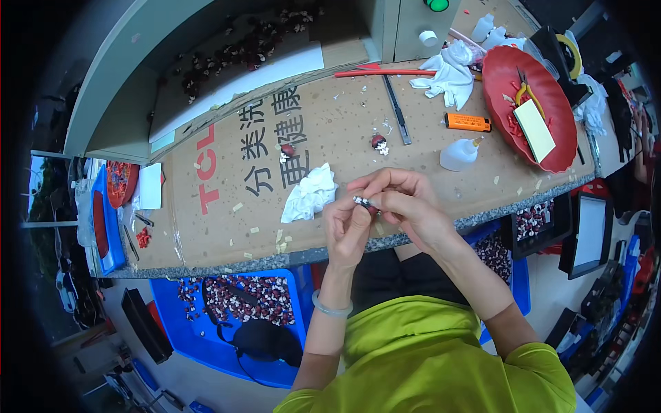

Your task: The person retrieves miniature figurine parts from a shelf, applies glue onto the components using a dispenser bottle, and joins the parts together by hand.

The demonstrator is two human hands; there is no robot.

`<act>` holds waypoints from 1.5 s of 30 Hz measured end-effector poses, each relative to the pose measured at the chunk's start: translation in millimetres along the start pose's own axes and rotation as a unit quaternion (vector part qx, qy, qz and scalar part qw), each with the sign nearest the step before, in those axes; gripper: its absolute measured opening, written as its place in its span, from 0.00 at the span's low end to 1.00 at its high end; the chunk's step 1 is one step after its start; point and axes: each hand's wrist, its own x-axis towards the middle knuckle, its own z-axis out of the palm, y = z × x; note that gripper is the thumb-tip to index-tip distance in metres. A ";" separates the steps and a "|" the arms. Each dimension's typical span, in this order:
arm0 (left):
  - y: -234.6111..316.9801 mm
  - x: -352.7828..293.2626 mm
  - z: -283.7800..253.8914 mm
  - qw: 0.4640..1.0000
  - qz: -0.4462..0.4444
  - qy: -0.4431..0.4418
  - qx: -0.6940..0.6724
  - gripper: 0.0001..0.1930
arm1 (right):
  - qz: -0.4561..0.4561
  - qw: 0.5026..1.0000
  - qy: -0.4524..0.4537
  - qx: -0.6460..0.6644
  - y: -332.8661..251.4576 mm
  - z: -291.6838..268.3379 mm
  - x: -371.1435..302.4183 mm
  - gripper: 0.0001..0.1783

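Observation:
Above the table's near edge, my left hand [348, 230] and my right hand [412, 203] meet with fingers pinched around a small dark-red and white figurine [363, 202]. Fingers cover most of it, so its full shape is hidden. Two similar small pieces lie on the cardboard beyond: one figurine [379, 142] straight ahead, another figurine [286, 153] to the left. A crumpled white cloth [311, 194] rests just left of my left hand. To the right of my right hand stands a white squeeze bottle [460, 155].
Cardboard [227, 206] covers the table. Farther back lie a utility knife [396, 110], an orange lighter-like box [468, 122] and a red bowl [499, 76] with yellow pliers [527, 93]. A grey booth [113, 103] holds several pieces. Below, a blue bin [182, 337] contains many figurines.

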 end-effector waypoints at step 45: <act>127.9 -260.2 -206.7 0.547 -0.051 0.594 0.588 0.37 | -0.485 0.754 0.342 -0.283 3.7 -76.0 -69.9 0.17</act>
